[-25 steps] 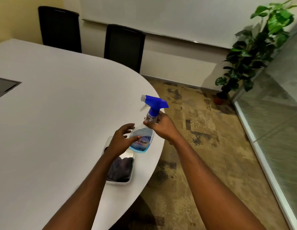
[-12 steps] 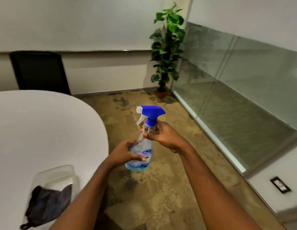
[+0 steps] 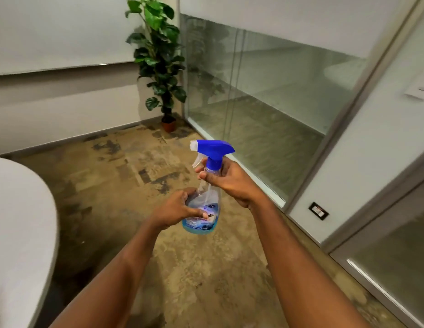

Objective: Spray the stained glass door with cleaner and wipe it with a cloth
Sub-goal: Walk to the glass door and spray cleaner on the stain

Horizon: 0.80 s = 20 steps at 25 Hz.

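Both hands hold the bottle (image 3: 202,209) upright over the carpet (image 3: 126,176), in front of the person. The left hand (image 3: 176,210) curls around its lower body, thumb across the label. The right hand (image 3: 226,179) closes on the neck just under the blue sprayer (image 3: 212,150) (nozzle pointing left). The liquid inside is pale blue. The glass wall (image 3: 265,95) runs along the right, well apart from the bottle, with a plant (image 3: 159,58) in the corner. A white table (image 3: 19,221) edge shows at left.
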Motion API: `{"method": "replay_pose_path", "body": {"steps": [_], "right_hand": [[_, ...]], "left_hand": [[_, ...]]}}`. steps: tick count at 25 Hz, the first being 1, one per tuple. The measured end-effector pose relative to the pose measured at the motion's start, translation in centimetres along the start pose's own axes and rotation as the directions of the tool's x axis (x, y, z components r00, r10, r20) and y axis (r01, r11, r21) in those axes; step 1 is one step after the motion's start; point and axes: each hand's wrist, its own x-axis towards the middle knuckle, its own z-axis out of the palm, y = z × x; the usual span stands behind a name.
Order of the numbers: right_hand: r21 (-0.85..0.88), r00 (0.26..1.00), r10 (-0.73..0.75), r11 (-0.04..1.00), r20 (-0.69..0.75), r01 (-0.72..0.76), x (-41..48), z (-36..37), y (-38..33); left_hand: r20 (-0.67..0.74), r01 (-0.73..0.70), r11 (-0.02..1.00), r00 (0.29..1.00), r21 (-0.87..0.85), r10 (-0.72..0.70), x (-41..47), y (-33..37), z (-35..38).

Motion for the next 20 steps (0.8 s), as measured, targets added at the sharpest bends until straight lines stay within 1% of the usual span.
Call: {"method": "replay_pose_path", "body": {"steps": [3,6,8,10,13,16,18,20], "right_hand": [[0.109,0.999,-0.036,0.993,-0.036,0.039,-2.6,-5.4,0.3],[0.193,0.997,-0.060,0.979,-0.058,0.070,-4.7,-9.5,0.3],[0.201,0.988,-0.064,0.975,-0.138,0.091,-6.0,-12.5,0.5],[0.173,0.964,-0.058,0.979,-0.260,0.106,-7.2,-15.7,1.0],[0.117,0.903,-0.061,0.986,-0.425,0.121,-8.5,-20.3,1.5],[0.044,0.811,-0.079,0.991,-0.580,0.129,-9.4,-25.5,1.6],[-0.002,0.750,-0.085,0.994,-0.657,0.110,-10.0,-28.9,1.2],[-0.030,0.682,-0.086,0.995,-0.726,0.094,-10.7,-31.9,0.8]], "left_hand": [[0.166,0.035,0.999,0.986,-0.027,-0.030,3.3,1.1,5.3],[0.320,0.057,0.998,0.946,-0.017,-0.048,6.2,2.2,9.5],[0.400,0.051,0.999,0.915,0.007,-0.050,8.7,3.0,12.1],[0.468,0.018,1.000,0.883,0.024,-0.028,11.8,4.0,14.9],[0.540,-0.033,0.999,0.842,0.024,0.015,16.5,5.6,19.2],[0.632,-0.074,0.997,0.774,0.013,0.049,22.2,7.4,23.9],[0.692,-0.091,0.996,0.720,0.012,0.058,25.6,9.2,26.8],[0.760,-0.130,0.991,0.646,0.022,0.068,28.6,11.0,29.4]]}}
